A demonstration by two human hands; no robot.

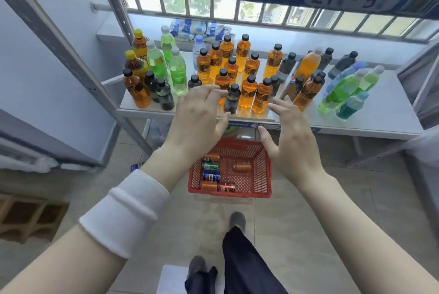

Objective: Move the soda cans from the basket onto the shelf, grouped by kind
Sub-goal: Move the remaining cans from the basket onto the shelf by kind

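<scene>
Nothing's shelved yet: six cans (pixel 215 176) lie in the basket (pixel 262 175), both the left hand (pixel 199 113) and right hand (pixel 292 137) spread and empty before the bottle-crowded shelf (pixel 380 118).

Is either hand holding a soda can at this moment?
No. The left hand and right hand are both open and empty above the red basket, where the cans lie.

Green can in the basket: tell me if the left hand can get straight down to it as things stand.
Probably yes. The left hand is open and empty, the red basket has no lid, and the green can lies on top, uncovered.
</scene>
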